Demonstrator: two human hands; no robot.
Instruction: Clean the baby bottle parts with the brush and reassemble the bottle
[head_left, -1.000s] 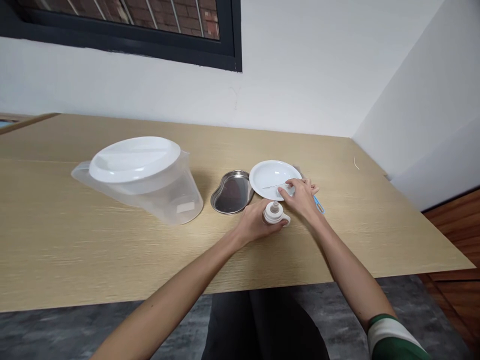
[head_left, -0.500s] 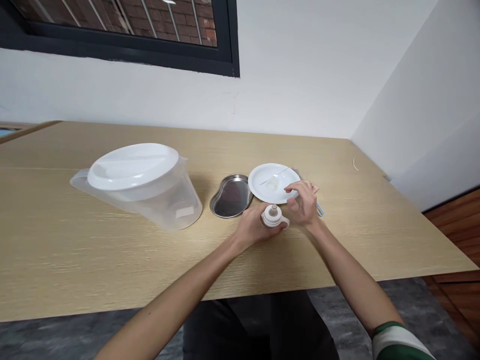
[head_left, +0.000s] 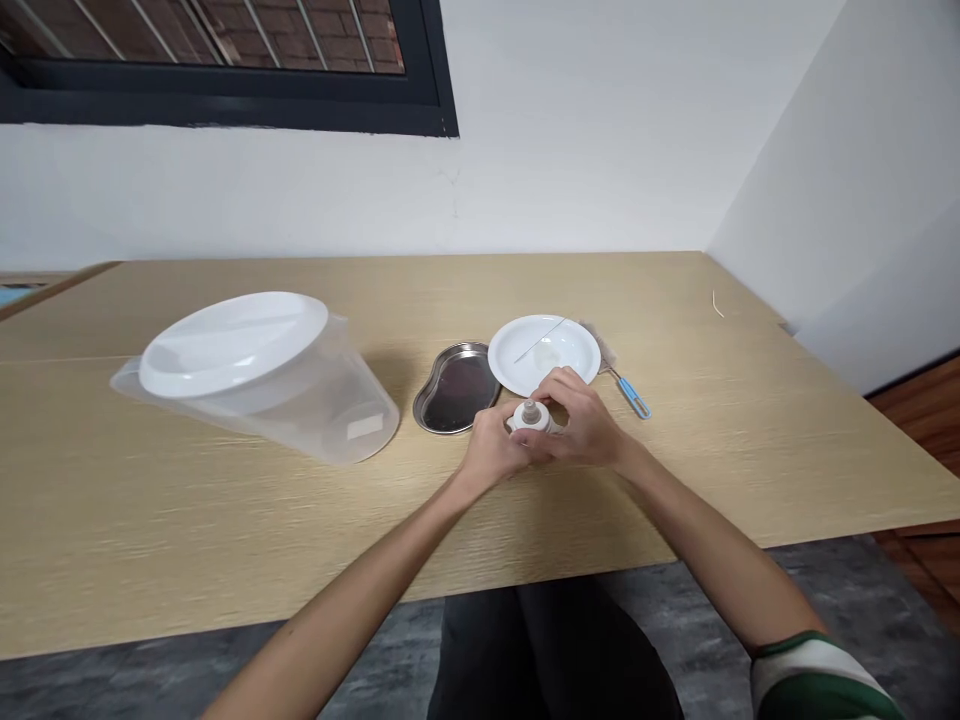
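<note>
Both my hands close around a white-capped bottle [head_left: 531,414] with a short greyish spout on top, held upright just in front of the plate. My left hand [head_left: 491,447] wraps its left side. From the right, my right hand [head_left: 589,425] has its fingers and thumb curled about the cap. The body of the bottle is hidden by the hands and the view from above. Beyond them lies a white plate [head_left: 510,375], bearing a thin rod and a small translucent piece. A kidney-shaped metal tray [head_left: 457,385] rests left of the plate.
A large translucent pitcher [head_left: 322,400] with a white lid stands tilted in view on the left. A brush-like tool with a blue handle [head_left: 634,397] lies right of the plate. A thin bent pale strip [head_left: 716,304] is at the far right of the wooden table [head_left: 225,540].
My right hand has moved left from beside the bottle and closed on its cap. The blue-handled tool is now uncovered. The view has shifted slightly.
</note>
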